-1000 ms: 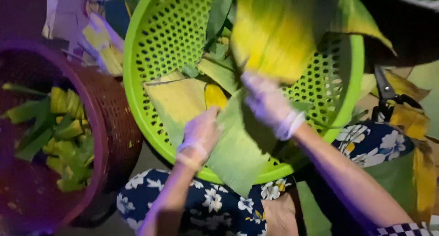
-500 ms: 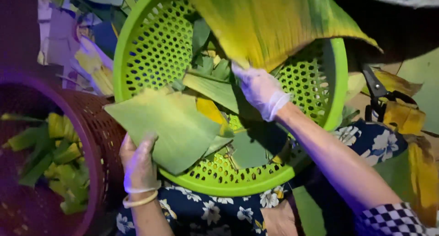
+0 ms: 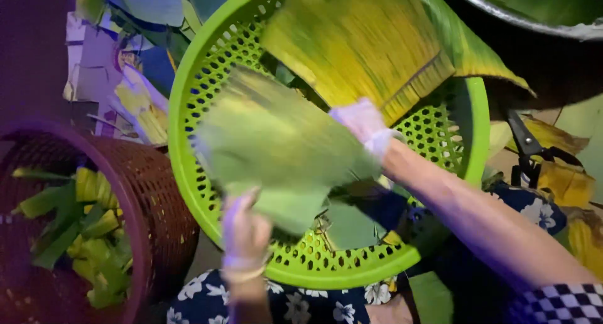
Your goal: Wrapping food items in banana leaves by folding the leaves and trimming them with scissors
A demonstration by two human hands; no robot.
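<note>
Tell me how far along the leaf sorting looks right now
Done: the dark red basket already holds a pile of cut leaf strips. In hand: the left hand and the gloved right hand lift a green leaf piece, blurred, over the green basket. Left: a large yellowing leaf and smaller pieces lie in the green basket. Scissors rest beside it.

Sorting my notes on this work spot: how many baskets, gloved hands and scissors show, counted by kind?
Baskets: 2, a green basket and a dark red basket
Gloved hands: 2, left hand and right hand, both on a green leaf piece
Scissors: 1
Total: 5
</note>
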